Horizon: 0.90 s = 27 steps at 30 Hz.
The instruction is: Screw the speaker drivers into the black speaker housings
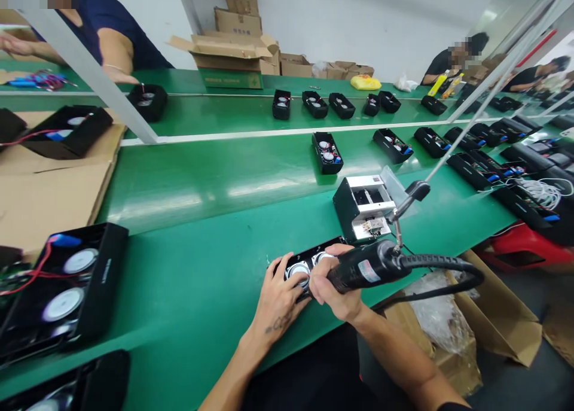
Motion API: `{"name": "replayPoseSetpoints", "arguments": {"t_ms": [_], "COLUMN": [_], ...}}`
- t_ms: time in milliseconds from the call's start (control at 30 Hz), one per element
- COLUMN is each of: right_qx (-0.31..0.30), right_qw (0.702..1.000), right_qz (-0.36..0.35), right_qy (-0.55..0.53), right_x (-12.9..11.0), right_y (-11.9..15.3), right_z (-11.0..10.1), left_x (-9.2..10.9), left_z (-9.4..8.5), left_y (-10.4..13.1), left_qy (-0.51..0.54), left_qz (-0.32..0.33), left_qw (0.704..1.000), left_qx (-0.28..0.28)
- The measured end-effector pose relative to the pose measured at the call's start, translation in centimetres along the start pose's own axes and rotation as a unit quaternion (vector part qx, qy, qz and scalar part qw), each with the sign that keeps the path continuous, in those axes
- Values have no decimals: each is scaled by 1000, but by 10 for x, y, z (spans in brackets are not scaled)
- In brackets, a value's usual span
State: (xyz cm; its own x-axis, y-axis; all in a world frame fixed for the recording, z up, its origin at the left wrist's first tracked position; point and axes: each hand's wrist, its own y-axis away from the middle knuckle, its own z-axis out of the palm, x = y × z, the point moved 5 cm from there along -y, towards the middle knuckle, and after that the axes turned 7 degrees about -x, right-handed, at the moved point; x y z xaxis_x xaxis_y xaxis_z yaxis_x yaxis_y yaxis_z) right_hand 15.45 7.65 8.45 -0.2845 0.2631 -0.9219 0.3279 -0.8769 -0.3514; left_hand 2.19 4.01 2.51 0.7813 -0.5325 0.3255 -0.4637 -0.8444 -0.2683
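Observation:
My right hand (pixel 337 288) is wrapped round a black electric screwdriver (pixel 370 268), tilted with its front end toward a speaker housing. A thick black cable runs from its rear. My left hand (pixel 278 291) holds the near-left end of the black speaker housing (pixel 319 248), which lies on the green bench with two round speaker drivers (pixel 298 271) showing. The screwdriver's tip is hidden behind my right hand. Just beyond the housing stands a black and white screw feeder (pixel 364 207), with a metal mechanism at its front.
Several open black housings (pixel 329 154) sit along the green conveyor and far bench. More housings (pixel 67 291) stand at left beside flat cardboard (pixel 54 189). A metal rod (pixel 466 124) slants above the screwdriver. Cardboard boxes (pixel 497 315) are below right. Co-workers sit across the line.

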Motion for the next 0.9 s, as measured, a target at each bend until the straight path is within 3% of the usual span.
{"name": "replayPoseSetpoints", "arguments": {"t_ms": [67,133,200,267,333,400,467,533,633,767,900], "right_qx": [8,40,134,265,338,385,404,406,378,300,295], "right_qw": [999,997,986,951,916,886,871,866,876,918,925], "right_qz": [-41,-64,-98,-152,-198,-229,-238,-240,-234,-149,-109], "right_qy": [-23,-22,9,55,87,117,143,164,186,211,212], "right_x": [-12,-28,-49,-73,-90,-96,-94,-91,-89,-77,-55], "right_y": [-4,-15,-32,-54,-79,-101,-113,-110,-89,-70,-66], "right_z": [-4,-21,-57,-106,-153,-192,-216,-221,-206,-184,-184], "left_x": [0,0,-2,-5,-8,-11,-11,-12,-11,-10,-10], "left_z": [0,2,3,5,7,9,10,10,7,4,1], "left_y": [0,0,0,1,1,1,2,2,2,0,-1], "left_qy": [5,6,5,2,3,3,-3,-7,-9,-28,-26], "left_qz": [-3,-5,-4,3,9,14,18,22,25,42,49], "left_qw": [1000,1000,1000,1000,999,999,998,998,998,997,997], "left_qx": [-2,3,15,28,42,50,53,52,53,53,55]}}
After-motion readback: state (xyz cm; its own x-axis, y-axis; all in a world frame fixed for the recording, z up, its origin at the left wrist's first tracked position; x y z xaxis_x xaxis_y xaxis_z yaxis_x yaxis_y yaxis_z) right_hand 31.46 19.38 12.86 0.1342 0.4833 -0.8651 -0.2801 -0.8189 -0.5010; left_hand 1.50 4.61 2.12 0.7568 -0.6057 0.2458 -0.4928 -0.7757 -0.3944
